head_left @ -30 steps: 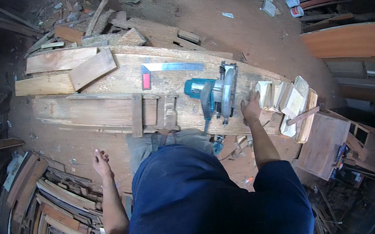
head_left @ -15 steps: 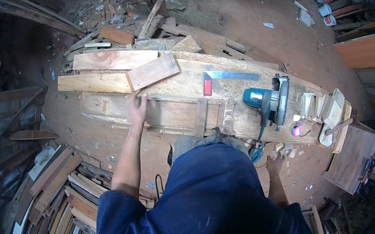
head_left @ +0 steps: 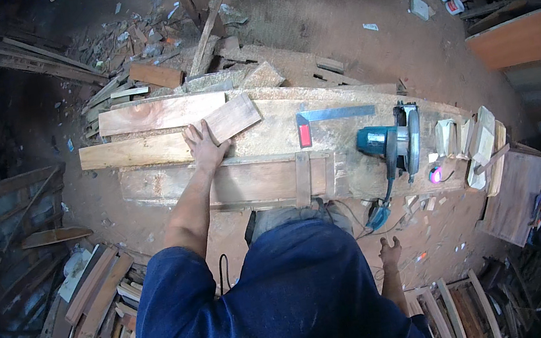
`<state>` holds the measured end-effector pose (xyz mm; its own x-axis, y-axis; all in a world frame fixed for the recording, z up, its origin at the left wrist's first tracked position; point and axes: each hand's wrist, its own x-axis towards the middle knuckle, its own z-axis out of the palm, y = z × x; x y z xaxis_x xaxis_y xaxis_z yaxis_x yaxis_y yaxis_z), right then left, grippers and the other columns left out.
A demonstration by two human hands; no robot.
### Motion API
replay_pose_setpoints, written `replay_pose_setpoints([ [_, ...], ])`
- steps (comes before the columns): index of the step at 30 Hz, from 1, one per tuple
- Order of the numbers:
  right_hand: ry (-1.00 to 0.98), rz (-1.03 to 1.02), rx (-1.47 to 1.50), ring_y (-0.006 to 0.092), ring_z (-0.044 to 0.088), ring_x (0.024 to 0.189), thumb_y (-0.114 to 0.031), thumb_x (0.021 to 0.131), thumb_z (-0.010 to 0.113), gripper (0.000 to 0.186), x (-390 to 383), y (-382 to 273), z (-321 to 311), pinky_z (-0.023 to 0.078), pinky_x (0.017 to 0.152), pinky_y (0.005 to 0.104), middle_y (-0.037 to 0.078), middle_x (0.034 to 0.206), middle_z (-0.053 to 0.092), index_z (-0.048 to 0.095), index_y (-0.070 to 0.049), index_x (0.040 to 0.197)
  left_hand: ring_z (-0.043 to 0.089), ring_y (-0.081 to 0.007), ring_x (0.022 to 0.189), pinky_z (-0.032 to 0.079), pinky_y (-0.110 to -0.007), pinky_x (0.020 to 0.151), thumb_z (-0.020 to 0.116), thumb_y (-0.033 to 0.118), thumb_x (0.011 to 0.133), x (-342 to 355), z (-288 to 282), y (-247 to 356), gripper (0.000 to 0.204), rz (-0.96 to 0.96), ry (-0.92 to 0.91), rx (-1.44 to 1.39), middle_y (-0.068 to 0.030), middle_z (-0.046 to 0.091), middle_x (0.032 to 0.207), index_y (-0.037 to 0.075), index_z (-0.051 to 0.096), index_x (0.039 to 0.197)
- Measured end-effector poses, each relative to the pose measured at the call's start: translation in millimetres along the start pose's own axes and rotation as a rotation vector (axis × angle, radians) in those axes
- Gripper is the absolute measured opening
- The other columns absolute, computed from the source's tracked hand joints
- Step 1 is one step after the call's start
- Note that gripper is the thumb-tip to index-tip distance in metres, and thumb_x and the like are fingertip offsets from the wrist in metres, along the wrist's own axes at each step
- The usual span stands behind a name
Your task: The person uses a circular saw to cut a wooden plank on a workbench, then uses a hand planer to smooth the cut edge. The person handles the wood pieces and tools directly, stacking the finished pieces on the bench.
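Observation:
My left hand (head_left: 207, 149) rests on the left end of a short brown board (head_left: 235, 116), its fingers spread over the wood. That board lies slanted on the workbench, its left end by a long yellowish plank (head_left: 133, 153). Behind is a wider pale plank (head_left: 162, 113). My right hand (head_left: 390, 252) hangs at my right side, off the bench, fingers apart and holding nothing. A try square (head_left: 339, 114) with a red handle part lies right of the short board. Further right a teal circular saw (head_left: 387, 141) sits on the bench.
A pink-lit round tape measure (head_left: 435, 175) and several pale wood offcuts (head_left: 481, 143) lie at the bench's right end. The saw's cord drops past the front edge toward a teal tool part (head_left: 378, 215). Stacked timber (head_left: 98, 297) stands at lower left; scrap wood lies behind the bench.
My left hand has moved from the bench's front part up onto the short board. My right hand has dropped back, farther from the bench.

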<state>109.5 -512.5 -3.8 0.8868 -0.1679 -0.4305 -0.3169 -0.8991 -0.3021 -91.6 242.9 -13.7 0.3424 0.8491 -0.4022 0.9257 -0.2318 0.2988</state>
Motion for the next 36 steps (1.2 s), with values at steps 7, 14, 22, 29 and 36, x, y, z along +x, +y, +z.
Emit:
replay_pose_setpoints([
  [7,-0.208,0.262,0.286,0.0181,0.059,0.064,-0.025,0.090,0.074,0.070,-53.1,-97.0,-7.4,0.051,0.051,0.0323,0.011,0.087,0.062,0.042,0.000,0.146,-0.005,-0.0511,0.152,0.027,-0.066,0.117,0.082,0.058,0.073,0.2,-16.1,-2.8,0.118,-0.033,-0.032,0.026,-0.0225,0.001,0.169,0.022,0.016,0.164],
  [14,-0.228,0.212,0.276,0.0191,0.061,0.067,-0.028,0.091,0.075,0.068,-49.1,-141.4,-4.6,0.052,0.052,0.0316,0.014,0.098,0.064,0.044,-0.001,0.145,-0.005,-0.0501,0.153,0.028,-0.065,0.117,0.079,0.057,0.076,-1.0,-20.1,-3.3,0.114,-0.030,-0.044,0.038,-0.0213,0.001,0.169,0.022,0.016,0.164],
  [22,-0.291,0.136,0.261,0.0190,0.063,0.069,-0.027,0.091,0.073,0.066,-41.8,-164.1,2.3,0.053,0.054,0.0315,0.019,0.119,0.060,0.046,0.001,0.143,-0.006,-0.0483,0.153,0.027,-0.065,0.117,0.077,0.058,0.078,-5.6,-31.2,3.5,0.112,-0.043,-0.079,0.015,-0.0206,0.003,0.169,0.020,0.017,0.164],
  [29,-0.301,0.137,0.257,0.0207,0.066,0.071,-0.026,0.092,0.073,0.063,-37.3,-171.2,9.6,0.054,0.054,0.0312,0.020,0.129,0.055,0.048,0.002,0.142,0.023,-0.0508,0.146,0.025,-0.063,0.116,0.074,0.066,0.077,13.4,-25.3,-1.9,0.110,-0.126,0.307,-0.130,-0.0295,0.019,0.161,0.014,0.025,0.161],
  [36,-0.312,0.159,0.238,0.0216,0.066,0.072,-0.026,0.093,0.072,0.061,-38.6,-174.3,15.6,0.055,0.054,0.0315,0.019,0.133,0.052,0.049,0.000,0.142,0.026,-0.0474,0.146,0.024,-0.060,0.118,0.073,0.068,0.078,49.3,-49.7,-7.7,0.109,-0.148,0.417,-0.219,-0.0315,0.020,0.159,0.014,0.025,0.160],
])
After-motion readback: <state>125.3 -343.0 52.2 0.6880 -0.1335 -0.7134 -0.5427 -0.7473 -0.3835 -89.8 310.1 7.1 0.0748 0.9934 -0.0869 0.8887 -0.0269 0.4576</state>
